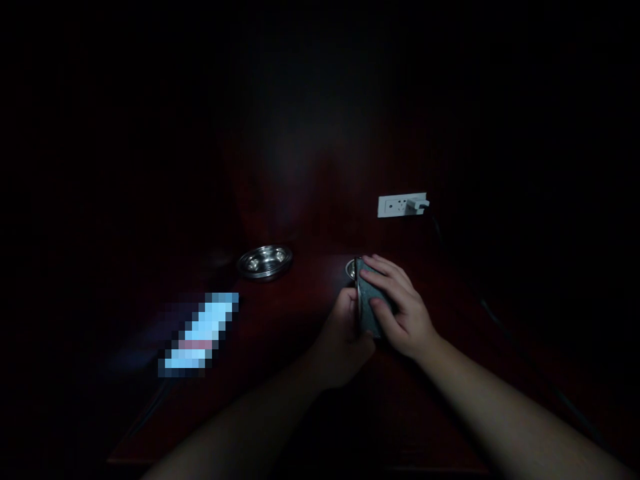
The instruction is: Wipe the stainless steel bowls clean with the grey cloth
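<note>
Though most of the rm is near-black, a dark slab (369, 312) shows approx. mid-view, tilted up over the red-brown table (295, 300), w/ both hands on it. Going L to R: well L of the slab and a bit nearer the person, a bright screen (200, 333), pixelated, content unreadable. L of the slab and farther off, shallow shiny metal bowls (265, 263), apparently nested, on the table. Just L of the slab's far end, a small round metal dish (351, 269), mostly hidden behind it. At the slab's lower L edge, the L hand (340, 350): grip closed round that edge, holding it. On the slab's R side, the R hand (405, 313): fingers slightly apart, laid over the near face w/ the thumb; can't tell if this grip clasps or only presses. Beyond the slab, to its R, a white wall socket (393, 207) w/ a plug (420, 205) in it. Far R of the slab, a thin cable (565, 398), v. dim.
</note>
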`<move>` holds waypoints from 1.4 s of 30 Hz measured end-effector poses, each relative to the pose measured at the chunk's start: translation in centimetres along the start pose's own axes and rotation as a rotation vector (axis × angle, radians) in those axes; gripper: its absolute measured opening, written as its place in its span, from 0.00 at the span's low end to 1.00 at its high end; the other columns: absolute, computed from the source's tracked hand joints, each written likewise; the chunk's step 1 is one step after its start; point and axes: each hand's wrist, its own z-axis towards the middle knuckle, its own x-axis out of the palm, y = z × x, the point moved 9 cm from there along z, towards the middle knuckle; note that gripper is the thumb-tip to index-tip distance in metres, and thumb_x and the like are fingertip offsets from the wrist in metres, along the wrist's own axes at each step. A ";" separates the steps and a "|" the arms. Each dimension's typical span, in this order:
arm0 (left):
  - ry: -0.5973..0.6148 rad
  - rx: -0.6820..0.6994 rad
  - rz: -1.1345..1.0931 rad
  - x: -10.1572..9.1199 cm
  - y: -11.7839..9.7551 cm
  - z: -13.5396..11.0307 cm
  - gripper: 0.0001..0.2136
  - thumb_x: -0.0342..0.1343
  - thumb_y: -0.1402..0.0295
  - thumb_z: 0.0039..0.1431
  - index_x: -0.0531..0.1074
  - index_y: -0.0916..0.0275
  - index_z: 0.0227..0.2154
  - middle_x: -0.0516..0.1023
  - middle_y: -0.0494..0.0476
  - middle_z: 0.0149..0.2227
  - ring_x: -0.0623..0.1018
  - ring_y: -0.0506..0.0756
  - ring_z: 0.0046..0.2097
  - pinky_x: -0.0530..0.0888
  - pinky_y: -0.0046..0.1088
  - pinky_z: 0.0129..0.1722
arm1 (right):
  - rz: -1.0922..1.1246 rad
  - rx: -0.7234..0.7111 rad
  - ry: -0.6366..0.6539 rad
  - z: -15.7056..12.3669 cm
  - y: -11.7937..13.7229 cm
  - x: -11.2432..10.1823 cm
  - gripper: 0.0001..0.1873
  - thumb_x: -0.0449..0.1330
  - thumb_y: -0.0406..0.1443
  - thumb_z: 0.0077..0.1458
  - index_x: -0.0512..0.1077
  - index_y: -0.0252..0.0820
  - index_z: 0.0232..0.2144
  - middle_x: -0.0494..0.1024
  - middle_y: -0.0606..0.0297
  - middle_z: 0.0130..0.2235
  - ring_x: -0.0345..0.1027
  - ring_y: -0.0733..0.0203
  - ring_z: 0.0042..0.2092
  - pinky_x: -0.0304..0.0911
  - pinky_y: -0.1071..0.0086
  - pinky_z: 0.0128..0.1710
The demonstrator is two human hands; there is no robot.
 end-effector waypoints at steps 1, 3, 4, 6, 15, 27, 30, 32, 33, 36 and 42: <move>-0.002 0.002 0.011 -0.1 0.0 0.0 0.17 0.54 0.76 0.51 0.57 0.61 0.43 0.66 0.54 0.38 0.66 0.50 0.37 0.64 0.28 0.36 | -0.001 0.006 0.019 0.0 -0.1 0.1 0.23 0.53 0.34 0.56 0.64 0.45 0.55 0.64 0.56 0.59 0.53 0.47 0.61 0.51 0.45 0.59; -0.009 0.011 0.032 -0.3 0.0 0.1 0.19 0.54 0.78 0.49 0.57 0.60 0.43 0.66 0.54 0.38 0.66 0.50 0.37 0.64 0.27 0.35 | -0.005 0.014 0.040 0.0 -0.3 0.3 0.25 0.53 0.35 0.56 0.62 0.45 0.56 0.63 0.56 0.60 0.52 0.46 0.62 0.50 0.45 0.59; -0.013 0.011 0.038 -0.4 0.0 0.1 0.19 0.55 0.78 0.49 0.57 0.60 0.43 0.66 0.54 0.38 0.66 0.50 0.37 0.64 0.27 0.36 | -0.006 0.021 0.045 -0.1 -0.4 0.4 0.25 0.53 0.36 0.56 0.61 0.45 0.57 0.62 0.56 0.60 0.52 0.47 0.62 0.49 0.45 0.60; -0.021 -0.002 0.036 -0.4 0.1 0.0 0.20 0.56 0.78 0.47 0.57 0.60 0.43 0.66 0.54 0.39 0.66 0.50 0.37 0.64 0.27 0.36 | -0.005 0.038 0.050 -0.1 -0.5 0.5 0.25 0.52 0.36 0.57 0.61 0.44 0.58 0.62 0.56 0.60 0.53 0.47 0.61 0.50 0.46 0.60; -0.127 -0.101 -0.244 -1.0 0.0 -0.1 0.13 0.53 0.58 0.56 0.64 0.62 0.37 0.68 0.54 0.34 0.67 0.50 0.34 0.64 0.26 0.33 | 0.001 0.042 0.046 -0.1 -0.4 0.7 0.26 0.53 0.38 0.57 0.60 0.46 0.58 0.62 0.56 0.60 0.54 0.48 0.61 0.52 0.48 0.59; -0.224 -0.123 -0.298 -2.4 0.6 0.1 0.10 0.51 0.60 0.59 0.66 0.63 0.33 0.67 0.50 0.29 0.65 0.47 0.30 0.62 0.24 0.31 | 0.016 0.018 0.140 -0.4 0.5 1.7 0.26 0.47 0.40 0.60 0.56 0.47 0.61 0.53 0.58 0.64 0.43 0.46 0.65 0.44 0.44 0.62; -0.212 -0.111 -0.327 -2.0 0.1 0.3 0.14 0.51 0.61 0.59 0.68 0.62 0.44 0.73 0.56 0.40 0.71 0.52 0.39 0.66 0.27 0.40 | 0.047 0.021 0.138 -0.4 0.4 1.7 0.25 0.44 0.38 0.62 0.56 0.49 0.61 0.52 0.61 0.65 0.42 0.48 0.66 0.43 0.44 0.62; -0.181 -0.107 -0.343 -1.6 -0.2 0.5 0.18 0.51 0.62 0.60 0.65 0.61 0.51 0.73 0.59 0.46 0.72 0.55 0.44 0.66 0.31 0.45 | 0.043 0.025 0.133 -0.4 0.3 1.7 0.25 0.45 0.36 0.62 0.56 0.50 0.61 0.53 0.62 0.65 0.42 0.49 0.66 0.43 0.44 0.62; -0.167 -0.105 -0.346 -1.5 -0.2 0.5 0.19 0.50 0.62 0.60 0.64 0.62 0.53 0.72 0.60 0.48 0.73 0.56 0.46 0.66 0.32 0.47 | 0.037 0.025 0.130 -0.4 0.3 1.7 0.25 0.46 0.36 0.61 0.56 0.50 0.60 0.54 0.61 0.65 0.43 0.49 0.65 0.44 0.44 0.62; -0.141 -0.108 -0.328 -1.4 -0.1 0.6 0.20 0.50 0.61 0.60 0.64 0.63 0.53 0.72 0.62 0.49 0.73 0.58 0.48 0.66 0.33 0.48 | 0.027 0.021 0.108 -0.3 0.3 1.6 0.26 0.49 0.36 0.60 0.56 0.50 0.60 0.56 0.60 0.63 0.45 0.48 0.65 0.46 0.43 0.61; -0.112 -0.118 -0.343 -1.3 0.2 0.8 0.22 0.54 0.60 0.57 0.65 0.63 0.52 0.73 0.63 0.48 0.73 0.58 0.47 0.65 0.33 0.48 | 0.017 0.034 0.084 -0.3 0.0 1.4 0.27 0.52 0.35 0.57 0.57 0.47 0.59 0.59 0.57 0.62 0.47 0.46 0.64 0.47 0.42 0.61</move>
